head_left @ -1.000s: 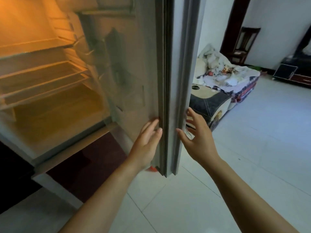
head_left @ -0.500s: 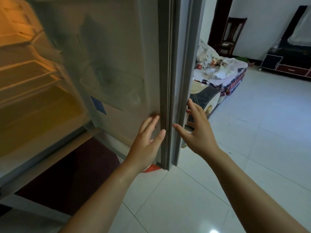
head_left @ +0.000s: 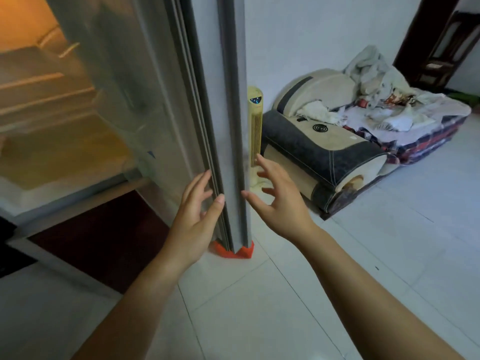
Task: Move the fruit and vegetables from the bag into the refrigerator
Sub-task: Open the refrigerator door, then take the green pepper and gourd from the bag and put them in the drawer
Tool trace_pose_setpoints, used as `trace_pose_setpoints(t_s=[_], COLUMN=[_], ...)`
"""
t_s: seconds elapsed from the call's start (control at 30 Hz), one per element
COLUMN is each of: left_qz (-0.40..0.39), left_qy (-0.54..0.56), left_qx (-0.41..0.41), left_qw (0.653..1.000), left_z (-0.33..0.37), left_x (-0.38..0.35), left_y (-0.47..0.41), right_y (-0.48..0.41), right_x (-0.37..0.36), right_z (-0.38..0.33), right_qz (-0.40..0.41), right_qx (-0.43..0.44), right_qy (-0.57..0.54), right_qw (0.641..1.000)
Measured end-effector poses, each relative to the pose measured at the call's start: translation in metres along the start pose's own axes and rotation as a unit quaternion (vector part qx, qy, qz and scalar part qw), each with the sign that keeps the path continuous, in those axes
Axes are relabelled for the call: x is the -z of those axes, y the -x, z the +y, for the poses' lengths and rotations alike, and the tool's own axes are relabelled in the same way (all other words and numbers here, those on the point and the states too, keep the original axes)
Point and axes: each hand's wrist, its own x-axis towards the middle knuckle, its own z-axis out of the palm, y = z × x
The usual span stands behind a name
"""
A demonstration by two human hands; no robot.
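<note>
The refrigerator [head_left: 52, 141] stands open at the left, its lit orange interior showing bare shelves. Its grey door [head_left: 231, 126] is seen edge-on in the middle, with orange corner guards at the bottom. My left hand [head_left: 197, 216] lies with straight fingers against the door's inner side near the seal. My right hand [head_left: 278, 201] is spread just right of the door's outer side, thumb near the edge; I cannot tell if it touches. No bag, fruit or vegetables are in view.
A pale yellow tower fan [head_left: 255, 131] stands right behind the door. A low sofa [head_left: 327, 152] with piled bedding lies at the right. A dark wooden chair [head_left: 439, 53] stands far right. White tiled floor [head_left: 337, 281] stretches below.
The view has swung right and the door now stands further open, uncovering the tower fan. Both hands stay at the door's lower edge, the right one now more spread.
</note>
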Motion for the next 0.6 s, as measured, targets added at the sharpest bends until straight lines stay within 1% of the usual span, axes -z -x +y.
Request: trace_pose_setpoints(t_s=[0.1, 0.17, 0.23, 0.3, 0.43, 0.6], left_qz=[0.078, 0.090, 0.053, -0.015, -0.097, -0.179], left_qy=[0.014, 0.010, -0.001, -0.020, -0.056, -0.118], left_qx=[-0.017, -0.011, 0.021, 0.052, 0.065, 0.068], left_qw=[0.997, 0.996, 0.998, 0.998, 0.992, 0.974], left_z=[0.006, 0.008, 0.009, 0.011, 0.011, 0.007], left_x=[-0.040, -0.072, -0.105, -0.136, -0.188, -0.235], left_y=[0.009, 0.015, 0.020, 0.019, 0.001, -0.031], right_y=[0.016, 0.034, 0.050, 0.061, 0.074, 0.084], right_x=[0.039, 0.065, 0.089, 0.112, 0.145, 0.170], right_z=[0.034, 0.058, 0.080, 0.099, 0.133, 0.172], right_qz=[-0.028, -0.042, -0.057, -0.071, -0.095, -0.110], right_qx=[-0.013, -0.039, -0.067, -0.089, -0.115, -0.158], right_qy=[0.006, 0.014, 0.018, 0.030, 0.066, 0.079], right_qw=[0.999, 0.998, 0.996, 0.993, 0.987, 0.978])
